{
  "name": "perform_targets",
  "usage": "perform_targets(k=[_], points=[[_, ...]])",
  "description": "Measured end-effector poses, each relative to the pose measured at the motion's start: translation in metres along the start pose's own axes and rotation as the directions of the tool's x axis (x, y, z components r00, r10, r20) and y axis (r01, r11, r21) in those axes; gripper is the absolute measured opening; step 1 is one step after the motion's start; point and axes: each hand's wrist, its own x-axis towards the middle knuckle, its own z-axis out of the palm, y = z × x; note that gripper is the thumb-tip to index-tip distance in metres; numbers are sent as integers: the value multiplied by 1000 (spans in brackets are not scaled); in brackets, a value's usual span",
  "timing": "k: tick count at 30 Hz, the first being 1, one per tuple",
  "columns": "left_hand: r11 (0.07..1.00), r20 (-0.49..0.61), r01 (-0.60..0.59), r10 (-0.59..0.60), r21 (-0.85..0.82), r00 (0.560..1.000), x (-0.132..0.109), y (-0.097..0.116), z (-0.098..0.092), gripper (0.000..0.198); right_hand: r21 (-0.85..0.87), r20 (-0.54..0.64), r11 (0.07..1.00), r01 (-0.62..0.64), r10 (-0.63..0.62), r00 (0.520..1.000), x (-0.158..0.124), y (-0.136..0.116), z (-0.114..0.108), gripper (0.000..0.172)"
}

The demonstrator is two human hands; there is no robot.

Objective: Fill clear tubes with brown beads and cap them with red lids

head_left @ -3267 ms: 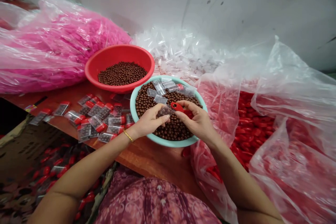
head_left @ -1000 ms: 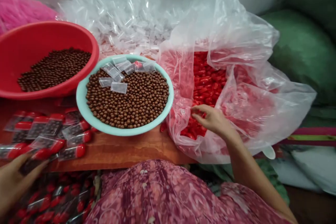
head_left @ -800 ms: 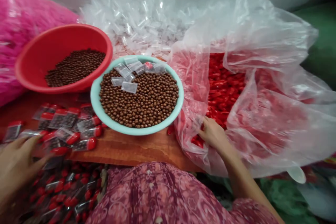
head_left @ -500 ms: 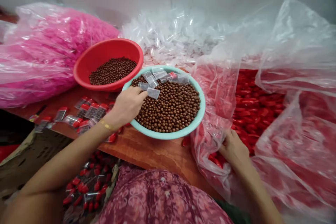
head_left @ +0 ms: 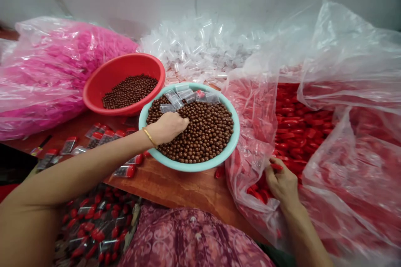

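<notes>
Right of frame, slack clear bag (head_left: pixel 332 50) of red caps (head_left: pixel 297 127): risks spilling if tugged. Centre, teal bowl (head_left: pixel 188 166) of brown balls (head_left: pixel 206 131): may scatter under left hand (head_left: pixel 169 127), curled shut among them, contents hidden. Lower right, one red cap (head_left: pixel 276 167) pinched in right hand (head_left: pixel 282 182).

My left hand (head_left: pixel 169 127) is out in front of me, forearm bare and stretched long from the lower left, wrist straight, knuckles up, fingers curled under into a loose fist with the fingertips hidden. My right hand (head_left: pixel 282 179) sits lower and well off to the right of it, back of the hand toward me, thumb and forefinger pinched together, forearm bare and drawn back toward my body
</notes>
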Motion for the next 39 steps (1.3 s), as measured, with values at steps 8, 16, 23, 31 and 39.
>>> perform_targets(k=[8,16,23,31,39], points=[[516,-66,142,-364,-844,929,32,-2,29,9,684,8,683,-254,341,940,0,-21,-22,37],[-369,-67,-193,-329,-909,942,-2,-4,21,35,680,217,660,-320,235,947,13,-62,-46,40],[-272,-159,-245,-304,-931,939,-23,5,19,31,679,358,721,-139,-160,920,38,-141,-23,26],[325,-266,-135,-404,-936,875,-35,0,33,20,683,402,728,67,-450,797,44,-198,16,29],[926,-136,123,-182,-358,974,-19,-3,21,29,669,334,741,60,-372,866,43,-176,6,31]])
